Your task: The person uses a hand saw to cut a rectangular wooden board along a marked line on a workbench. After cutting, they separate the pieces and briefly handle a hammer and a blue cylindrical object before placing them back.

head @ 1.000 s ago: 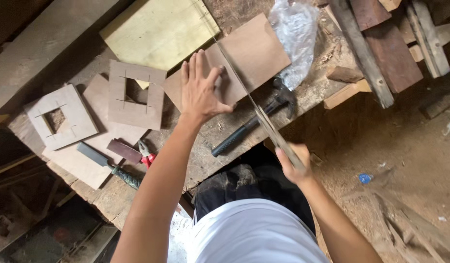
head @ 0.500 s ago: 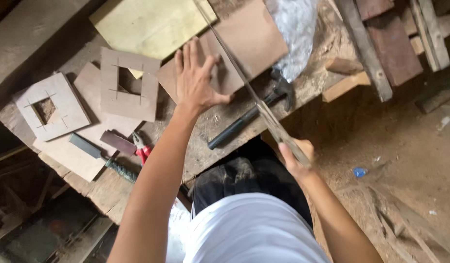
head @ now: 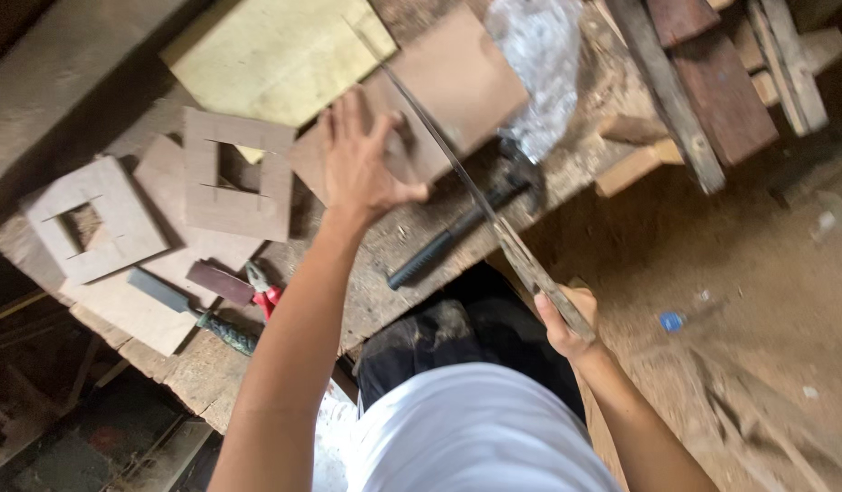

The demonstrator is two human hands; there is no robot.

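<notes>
My left hand (head: 362, 164) lies flat, fingers spread, on a brown board (head: 457, 82) that rests on the workbench (head: 384, 264). My right hand (head: 566, 319) grips the handle of a long hand saw (head: 475, 196). Its blade runs diagonally up and left across the board, just right of my left thumb. The blade tip reaches the far edge of the board.
Two square frames cut from board (head: 234, 178) (head: 88, 219) lie at the left. A chisel (head: 188, 310), red-handled pliers (head: 264, 292), a black bar (head: 448, 241), a yellow-green sheet (head: 275, 50), a crumpled clear plastic bag (head: 535, 64) and wood offcuts (head: 703, 82) surround the work. Dirt floor lies at the right.
The saw and my right hand have drawn back slightly toward me. My left hand stays pressed on the board. The camera view has shifted a little.
</notes>
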